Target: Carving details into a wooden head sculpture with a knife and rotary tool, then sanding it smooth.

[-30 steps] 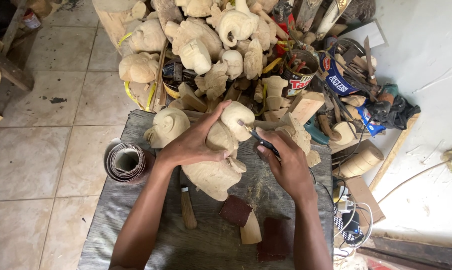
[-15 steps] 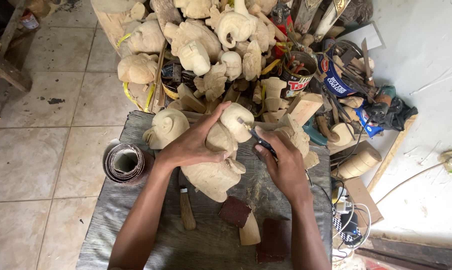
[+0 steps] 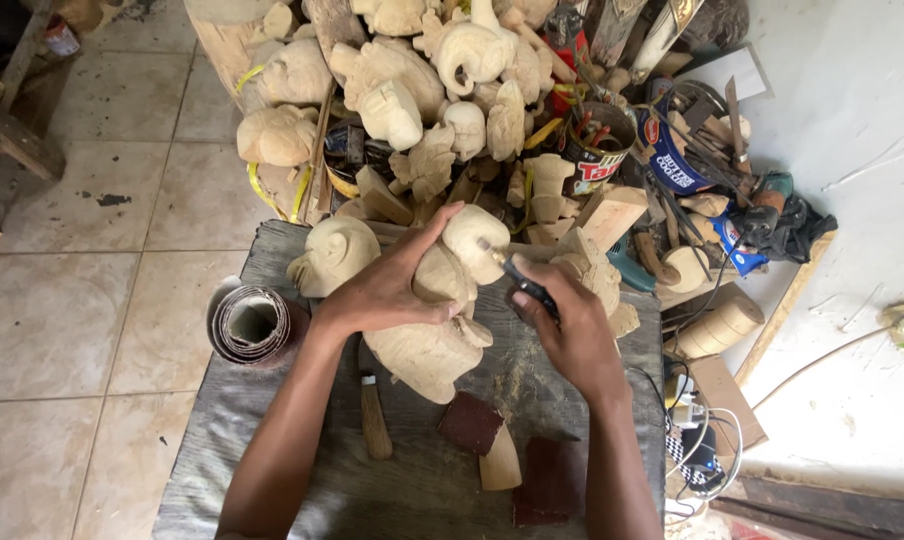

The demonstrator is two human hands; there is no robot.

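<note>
My left hand (image 3: 387,288) grips a pale unfinished wooden carving (image 3: 435,335) that rests on a dark cloth-covered work surface (image 3: 272,440). The carving's rounded top (image 3: 477,243) points away from me. My right hand (image 3: 570,330) holds a thin dark-handled carving tool (image 3: 517,277) with its tip against that rounded top. A second rounded carving (image 3: 334,254) lies just left of my left hand.
A wooden-handled tool (image 3: 374,418), a brown sanding block (image 3: 472,423) and a wood wedge (image 3: 501,462) lie near me. A sandpaper roll (image 3: 255,325) stands at left. A heap of pale carvings (image 3: 402,80), cans with tools (image 3: 597,150) and cables (image 3: 707,440) crowd the back and right.
My right hand and the tool have shifted slightly toward the carving's rounded top. My left hand keeps its grip in the same place.
</note>
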